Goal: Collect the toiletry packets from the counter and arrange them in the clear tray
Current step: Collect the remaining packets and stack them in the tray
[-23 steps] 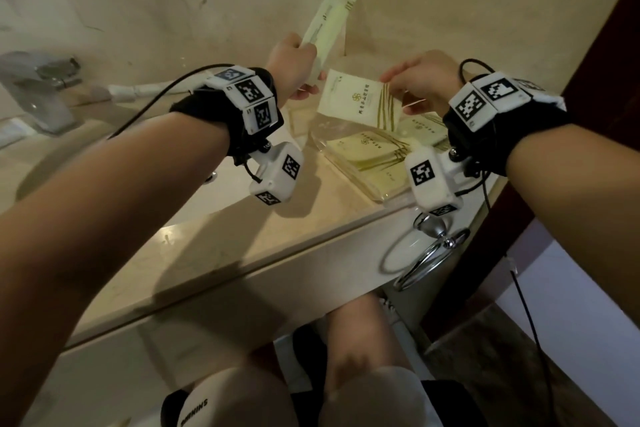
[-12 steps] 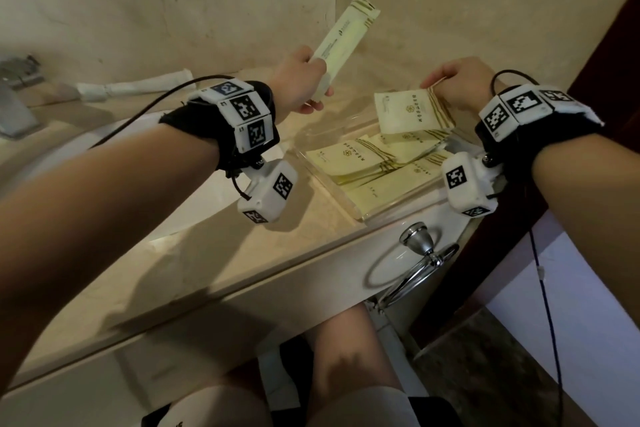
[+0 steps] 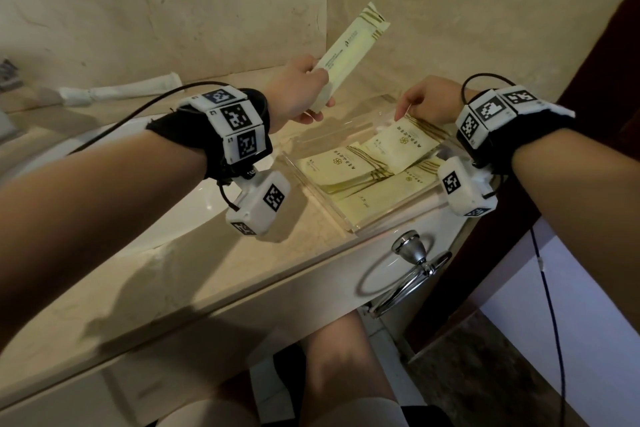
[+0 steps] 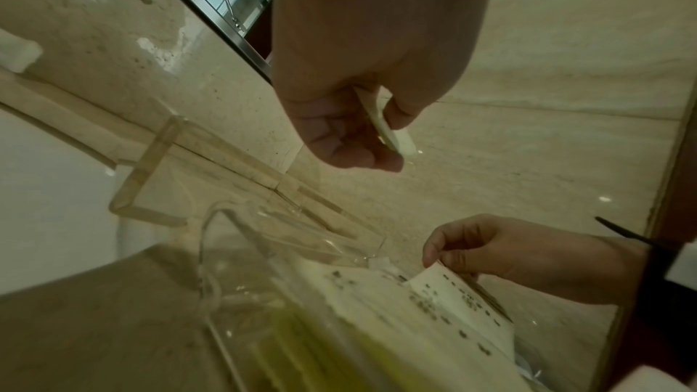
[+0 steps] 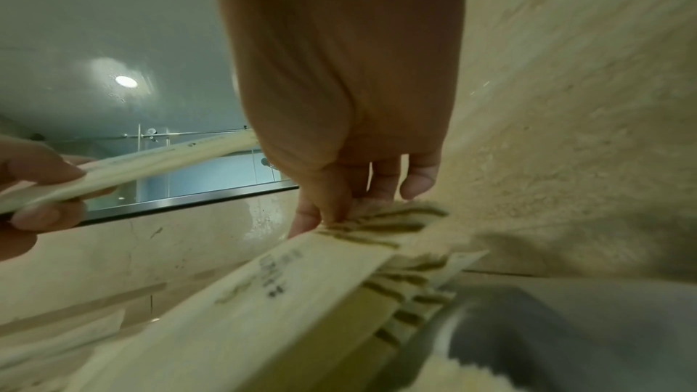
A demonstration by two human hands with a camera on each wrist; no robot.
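Pale yellow paper, gold-striped at one end: square packet (image 3: 403,144), tilted, far corner pinched in right hand (image 3: 431,102) between thumb and fingers, near edge resting on other packets (image 3: 343,168) inside tray (image 3: 353,225)
Clear acrylic, low walls: tray, seated at counter (image 3: 194,274) front corner, near wall just beside counter edge; far strip of tray floor bare
Long packet (image 3: 349,54): same paper, narrow, held up and angled toward wall corner, lower end gripped in left hand (image 3: 296,95), fingers curled round it; well above tray, not yet in
White tube (image 3: 121,92): lying at back of counter, well apart from tray
Chrome towel ring (image 3: 410,265): below counter front, under tray corner

Risks, as judged:
- Square packet released on a slant, likely to slide off the pile or stand against far wall instead of lying flat; cause, light slippery paper on overlapping stack
- Pile below shifted by dragging the held packet across it; cause, loose layering
- Tray nudged toward counter edge by right wrist or its camera block; cause, tray close to the edge, wrist right over the near wall
- Long packet possibly too long for the bare strip if laid crosswise, ending propped on a wall; cause, length against tray width, not certain from these views
- Hands meeting over the tray if both lowered together
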